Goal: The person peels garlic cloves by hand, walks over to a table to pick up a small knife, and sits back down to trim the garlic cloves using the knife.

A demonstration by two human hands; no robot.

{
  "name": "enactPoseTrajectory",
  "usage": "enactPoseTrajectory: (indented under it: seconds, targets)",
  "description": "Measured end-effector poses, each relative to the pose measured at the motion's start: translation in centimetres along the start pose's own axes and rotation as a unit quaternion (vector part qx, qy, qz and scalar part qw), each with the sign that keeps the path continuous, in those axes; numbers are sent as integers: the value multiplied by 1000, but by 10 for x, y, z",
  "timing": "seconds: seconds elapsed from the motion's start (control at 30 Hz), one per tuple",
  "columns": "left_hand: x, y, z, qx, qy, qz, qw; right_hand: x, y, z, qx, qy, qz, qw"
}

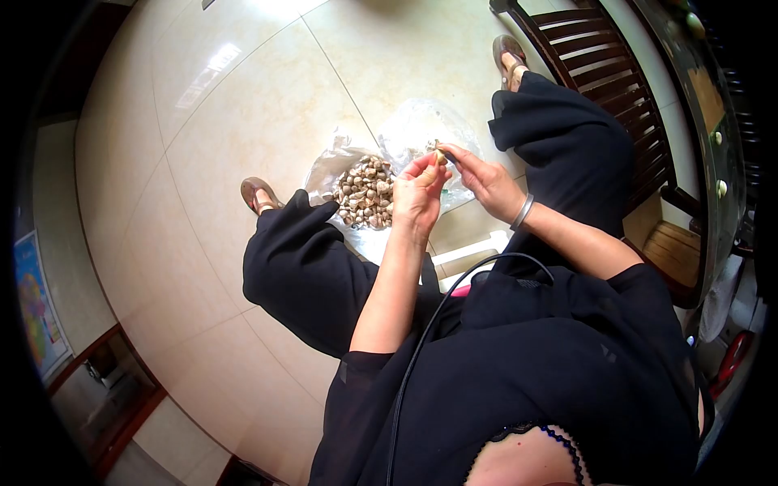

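Note:
My left hand [418, 193] is closed, its fingertips pinching a small pale-yellow piece [440, 156] that looks like a mushroom. Against it, my right hand [485, 180] is closed too, with a small dark object [450, 158] at its fingers, mostly hidden; a silver bracelet circles that wrist. To the left of my hands, a pile of small round brownish mushrooms [366, 193] lies in an opened white plastic bag [322, 162] on the floor. Just beyond my fingers is a clear plastic bag [413, 121] with some pale bits in it.
My legs are spread on either side of the bags, above a cream tiled floor [227, 146]. A dark slatted wooden chair [596, 69] stands at the right, near a glass-topped table [717, 138]. A white plastic frame [470, 253] is between my knees. A black cable [421, 340] crosses my front.

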State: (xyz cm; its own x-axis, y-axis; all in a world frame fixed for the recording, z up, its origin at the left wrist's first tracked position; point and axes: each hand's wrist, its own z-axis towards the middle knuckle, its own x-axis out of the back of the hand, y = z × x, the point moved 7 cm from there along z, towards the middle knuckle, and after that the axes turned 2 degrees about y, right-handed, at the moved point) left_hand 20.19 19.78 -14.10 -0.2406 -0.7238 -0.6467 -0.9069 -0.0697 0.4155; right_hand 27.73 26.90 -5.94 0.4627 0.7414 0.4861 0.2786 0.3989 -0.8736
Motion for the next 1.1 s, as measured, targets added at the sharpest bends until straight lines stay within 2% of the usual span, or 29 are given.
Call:
enactPoseTrajectory:
  seconds: [0.07, 0.17, 0.23, 0.3, 0.37, 0.4, 0.47, 0.5, 0.53, 0.57, 0.6, 0.77, 0.83, 1.1]
  targets:
    - [-1, -1, 2, 13, -22, -11, 1000, -1, 1, -1, -4, -11, 6, 1000]
    - [0, 1, 2, 11, -24, -30, 999, 6, -3, -3, 32, 42, -17, 998]
    - [-2, 3, 0, 12, -17, -30, 999, 13, 2, -3, -14, 40, -81, 996]
    - [-1, 4, 0, 14, -11, -30, 999, 16, -6, -1, 0, 37, -123, 992]
    - [0, 3, 1, 25, -20, -41, 999, 15, -18, -2, 62, 35, -144, 987]
    - [1, 3, 1, 25, -20, -41, 999, 12, -12, -1, 62, 35, -144, 987]
    - [5, 3, 0, 26, 4, -52, 998, 18, -10, -2, 147, 151, -105, 972]
    - [5, 3, 0, 25, 3, -53, 998, 21, -10, -2, 148, 151, -106, 972]
    - [4, 5, -1, 18, 6, -44, 999, 19, 14, 1, -8, 86, 52, 995]
    - [4, 7, -2, 10, 9, -35, 999, 8, 33, -2, -163, 18, 208, 964]
    - [4, 8, -3, 5, 16, -31, 999, 3, 38, -2, -182, 9, 306, 935]
    - [2, 10, -4, -6, -1, -28, 1000, 1, 43, 0, -199, 1, 381, 903]
    - [0, 12, -6, -9, -6, -28, 1000, 5, 41, -2, -218, 0, 319, 922]
    - [-1, 14, -9, -4, 3, -32, 999, 11, 34, -2, -188, 6, 212, 959]
